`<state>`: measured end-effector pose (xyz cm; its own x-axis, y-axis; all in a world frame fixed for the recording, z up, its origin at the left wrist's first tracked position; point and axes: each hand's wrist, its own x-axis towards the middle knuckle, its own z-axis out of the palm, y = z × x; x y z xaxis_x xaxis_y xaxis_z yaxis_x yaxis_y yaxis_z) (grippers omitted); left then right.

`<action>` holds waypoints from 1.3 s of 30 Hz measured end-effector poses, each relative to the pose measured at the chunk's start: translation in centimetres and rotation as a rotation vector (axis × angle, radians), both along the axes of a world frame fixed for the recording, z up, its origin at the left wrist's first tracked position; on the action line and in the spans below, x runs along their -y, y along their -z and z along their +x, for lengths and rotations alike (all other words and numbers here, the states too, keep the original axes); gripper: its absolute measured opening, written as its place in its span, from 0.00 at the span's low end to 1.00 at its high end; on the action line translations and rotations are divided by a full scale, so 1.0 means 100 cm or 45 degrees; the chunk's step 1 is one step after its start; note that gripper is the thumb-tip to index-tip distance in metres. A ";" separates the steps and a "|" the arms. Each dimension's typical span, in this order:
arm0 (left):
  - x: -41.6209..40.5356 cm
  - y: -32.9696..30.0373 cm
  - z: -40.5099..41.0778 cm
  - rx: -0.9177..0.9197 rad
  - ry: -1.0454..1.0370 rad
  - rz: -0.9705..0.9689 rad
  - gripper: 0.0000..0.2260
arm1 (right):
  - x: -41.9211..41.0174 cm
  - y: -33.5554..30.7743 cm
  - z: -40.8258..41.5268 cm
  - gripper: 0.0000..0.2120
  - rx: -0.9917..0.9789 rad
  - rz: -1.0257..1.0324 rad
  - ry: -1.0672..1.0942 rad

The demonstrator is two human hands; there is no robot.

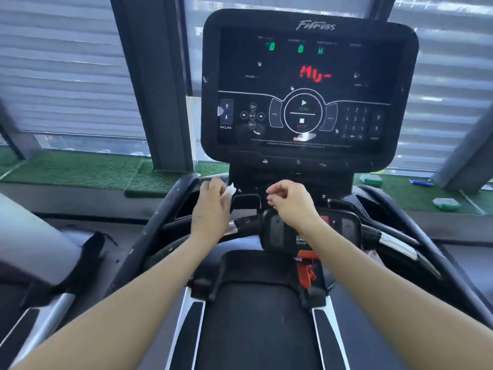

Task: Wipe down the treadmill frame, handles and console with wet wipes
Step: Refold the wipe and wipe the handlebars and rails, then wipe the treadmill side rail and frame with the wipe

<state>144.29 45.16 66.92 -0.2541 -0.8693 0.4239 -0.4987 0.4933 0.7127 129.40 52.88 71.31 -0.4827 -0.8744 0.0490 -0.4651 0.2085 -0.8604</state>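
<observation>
The black treadmill console [309, 84] stands ahead with lit red and green digits. Below it, my left hand [212, 201] holds a small crumpled white wet wipe [230, 190] near the tray under the console. My right hand [289, 201] hovers over the small lower control panel [309, 228], fingers loosely curled and holding nothing. The dark left handle [157, 222] and the right handle [397, 241] with its silver grip run back on either side of my arms. The belt [256, 324] lies beneath them.
A red safety clip [306, 271] hangs under the lower panel. Packs of wipes [370, 179] [446, 203] lie on the green turf ledge [88, 169] behind the treadmill, below blinds and window pillars. Another machine [40, 263] stands at my left.
</observation>
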 end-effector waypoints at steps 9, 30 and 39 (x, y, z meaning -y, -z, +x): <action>-0.026 0.037 -0.014 0.592 0.288 -0.097 0.10 | -0.006 0.009 -0.014 0.13 -0.663 0.116 -0.275; -0.017 0.040 -0.018 0.677 0.373 -0.111 0.19 | 0.001 0.017 -0.020 0.16 -1.042 0.421 -0.477; -0.037 0.040 -0.009 0.655 0.312 -0.299 0.24 | 0.001 0.024 -0.022 0.16 -1.049 0.363 -0.454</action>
<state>143.35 48.87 62.96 -0.6575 -0.6579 0.3672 -0.6019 0.7518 0.2694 127.20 52.81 68.96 -0.0930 -0.9955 0.0171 -0.9813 0.0887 -0.1706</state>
